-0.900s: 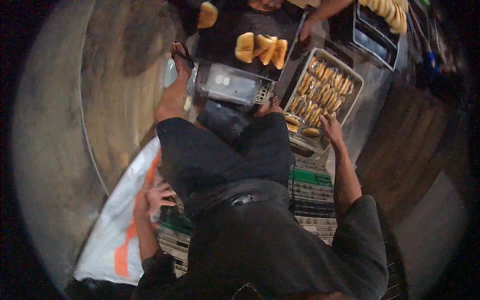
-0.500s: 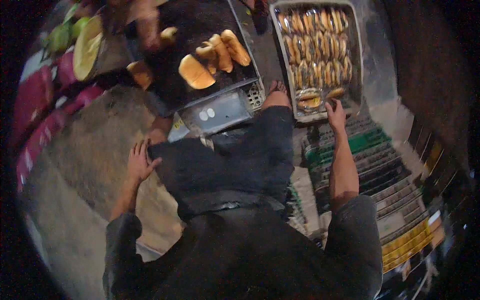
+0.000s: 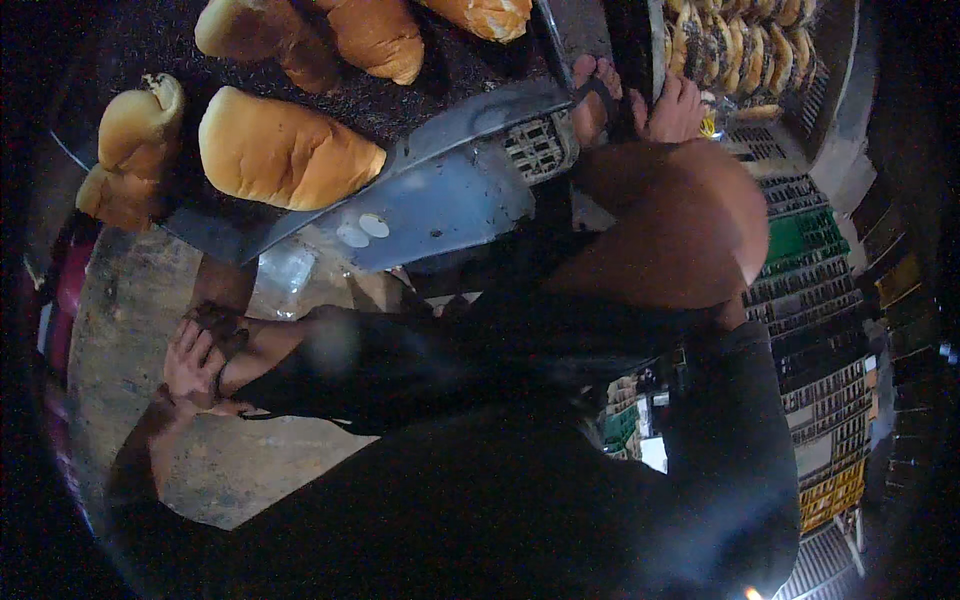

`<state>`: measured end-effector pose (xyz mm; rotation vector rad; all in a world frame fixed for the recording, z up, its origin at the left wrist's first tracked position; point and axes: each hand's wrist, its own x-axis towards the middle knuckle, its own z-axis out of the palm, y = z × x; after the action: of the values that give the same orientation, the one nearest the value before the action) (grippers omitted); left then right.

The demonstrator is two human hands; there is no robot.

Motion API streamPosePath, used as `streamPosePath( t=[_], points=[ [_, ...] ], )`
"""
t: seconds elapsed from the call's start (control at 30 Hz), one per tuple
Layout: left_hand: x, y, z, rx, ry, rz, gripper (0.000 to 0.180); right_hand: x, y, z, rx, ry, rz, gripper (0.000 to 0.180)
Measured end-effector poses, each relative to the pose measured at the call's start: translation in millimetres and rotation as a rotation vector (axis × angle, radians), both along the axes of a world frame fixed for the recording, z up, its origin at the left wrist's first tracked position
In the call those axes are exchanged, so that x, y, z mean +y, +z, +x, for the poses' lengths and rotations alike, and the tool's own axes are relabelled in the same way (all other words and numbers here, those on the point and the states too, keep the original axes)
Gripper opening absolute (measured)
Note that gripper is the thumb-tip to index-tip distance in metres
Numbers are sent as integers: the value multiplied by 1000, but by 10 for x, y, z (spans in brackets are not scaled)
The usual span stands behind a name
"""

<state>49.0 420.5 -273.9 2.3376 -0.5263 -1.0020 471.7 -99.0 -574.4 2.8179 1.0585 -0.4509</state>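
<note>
At the near left corner of the crate (image 3: pixel 820 95) of filled buns (image 3: pixel 742 52), the right hand (image 3: pixel 675 110) bends its fingers; its grip I cannot tell. Over 1 knee (image 3: pixel 262 350), the left hand (image 3: pixel 194 368) lies loosely spread, empty. Golden loaves (image 3: pixel 285 150) sit on a dark tray (image 3: pixel 440 85).

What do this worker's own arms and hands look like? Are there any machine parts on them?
None that I can see: the left hand and right hand are human and bare, with no gloves or cables visible. The right sleeve is loose, plain and dark. The left sleeve looks dark too, its edge lost in shadow.
</note>
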Motion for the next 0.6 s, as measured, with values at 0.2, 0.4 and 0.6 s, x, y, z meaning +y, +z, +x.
streamPosePath(
  t=[0.2,0.4,0.6],
  points=[
    [-513,404,-391,-34,119,298,91,-97,-32,-33,-7,24,120,64],
    [-2419,-172,1283,436,980,-356,37,-427,-96,-100,-149,-103,210,67],
    [-3651,-1483,1410,265,1159,-493,53,-1385,-227,-320,-639,-716,561,71]
  ],
)
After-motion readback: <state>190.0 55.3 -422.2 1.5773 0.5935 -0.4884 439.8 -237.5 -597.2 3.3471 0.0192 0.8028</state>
